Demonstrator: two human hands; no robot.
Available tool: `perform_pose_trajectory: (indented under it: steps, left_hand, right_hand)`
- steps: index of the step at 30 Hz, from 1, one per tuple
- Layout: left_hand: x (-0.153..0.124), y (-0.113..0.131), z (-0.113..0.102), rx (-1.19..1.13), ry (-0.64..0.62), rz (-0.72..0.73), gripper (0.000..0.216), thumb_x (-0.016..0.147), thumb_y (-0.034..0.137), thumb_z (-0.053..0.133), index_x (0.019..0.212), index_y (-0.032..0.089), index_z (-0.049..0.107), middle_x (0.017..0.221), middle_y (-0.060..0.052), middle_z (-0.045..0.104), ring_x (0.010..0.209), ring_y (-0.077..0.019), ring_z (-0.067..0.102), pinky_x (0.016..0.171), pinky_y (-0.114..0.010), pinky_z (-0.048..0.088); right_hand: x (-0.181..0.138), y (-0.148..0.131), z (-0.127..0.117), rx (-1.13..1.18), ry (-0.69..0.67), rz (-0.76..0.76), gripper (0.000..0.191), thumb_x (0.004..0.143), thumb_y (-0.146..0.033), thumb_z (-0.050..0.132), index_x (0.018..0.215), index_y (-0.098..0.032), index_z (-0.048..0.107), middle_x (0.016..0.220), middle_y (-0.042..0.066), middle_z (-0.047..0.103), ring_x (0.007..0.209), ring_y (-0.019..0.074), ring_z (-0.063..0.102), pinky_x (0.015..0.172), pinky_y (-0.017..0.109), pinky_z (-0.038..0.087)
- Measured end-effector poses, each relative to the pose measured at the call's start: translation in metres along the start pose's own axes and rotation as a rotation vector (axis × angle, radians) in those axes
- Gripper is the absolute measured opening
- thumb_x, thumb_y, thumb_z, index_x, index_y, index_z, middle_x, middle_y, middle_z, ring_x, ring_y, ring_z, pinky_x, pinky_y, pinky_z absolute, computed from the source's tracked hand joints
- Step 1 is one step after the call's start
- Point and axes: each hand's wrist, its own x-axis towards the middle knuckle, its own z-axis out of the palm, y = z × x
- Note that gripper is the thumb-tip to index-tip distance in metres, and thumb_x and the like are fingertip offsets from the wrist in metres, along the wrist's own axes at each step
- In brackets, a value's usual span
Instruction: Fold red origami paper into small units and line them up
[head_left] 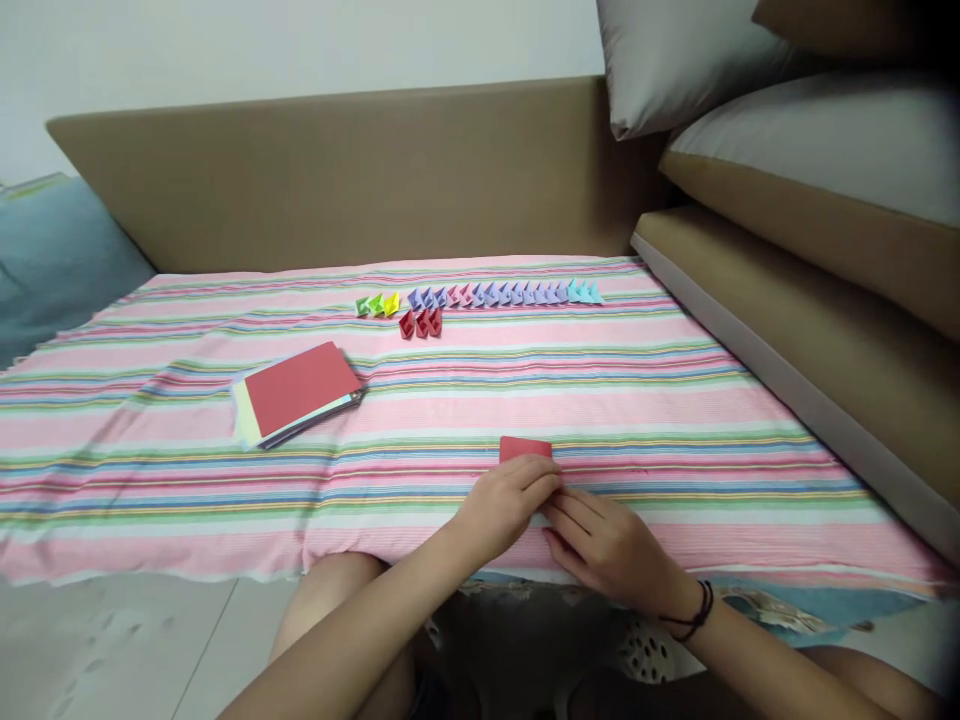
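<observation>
A small piece of red paper (525, 446) lies on the striped cloth in front of me, its far edge showing beyond my fingers. My left hand (506, 505) is closed over its near part, fingers bent and pressed together. From the right, my right hand (604, 545) meets it, with its fingertips closed at the paper's lower right corner. The two hands touch and hide most of the sheet, so its folds cannot be made out. A dark cord band (701, 615) circles my right wrist.
Farther back stand a row of folded purple paper pieces (517, 294) with other colours, and three dark red ones (422, 323). A paper stack (304, 388) with a red top sheet lies left. A brown backrest (337, 180) and piled cushions (810, 250) border the striped cloth (637, 405).
</observation>
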Motion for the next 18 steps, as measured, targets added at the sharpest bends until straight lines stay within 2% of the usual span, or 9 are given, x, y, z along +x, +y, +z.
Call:
perform_pose_trajectory:
  steps: [3,9,14,18]
  left_hand:
    - [-0.0092,0.002,0.0011,0.125,0.037,0.004,0.029,0.093,0.02,0.04,0.115,0.014,0.057,0.11,-0.01,0.066,0.103,-0.0187,0.057,0.09,-0.034,0.05]
    - [-0.0105,0.0029,0.0033,0.168,-0.025,-0.095,0.034,0.091,0.017,0.042,0.123,0.014,0.053,0.121,-0.01,0.061,0.108,-0.0201,0.053,0.093,-0.034,0.048]
    - [-0.0062,0.0043,-0.0006,0.296,-0.085,-0.127,0.035,0.09,0.018,0.042,0.122,0.015,0.055,0.122,-0.013,0.058,0.103,-0.0241,0.052,0.09,-0.04,0.048]
    - [-0.0051,0.0069,-0.0002,0.375,-0.116,-0.149,0.036,0.09,0.018,0.04,0.124,0.017,0.054,0.124,-0.012,0.055,0.1,-0.0249,0.051,0.086,-0.04,0.048]
  right_hand:
    - [-0.0023,-0.0031,0.0003,0.015,-0.018,0.033,0.031,0.085,-0.016,0.048,0.111,-0.008,0.062,0.097,0.014,0.07,0.094,0.0254,0.065,0.08,0.038,0.057]
    - [-0.0055,-0.0059,0.0004,0.013,-0.025,0.043,0.039,0.082,-0.014,0.048,0.119,-0.003,0.058,0.107,0.017,0.068,0.104,0.0273,0.062,0.088,0.04,0.055]
    - [-0.0066,-0.0069,-0.0004,0.031,-0.038,0.066,0.045,0.082,-0.013,0.047,0.127,-0.008,0.054,0.115,0.016,0.066,0.11,0.0268,0.06,0.091,0.041,0.054]
    - [-0.0069,-0.0069,-0.0003,0.027,-0.032,0.072,0.045,0.082,-0.013,0.047,0.126,-0.007,0.054,0.113,0.016,0.066,0.109,0.0272,0.06,0.091,0.041,0.054]
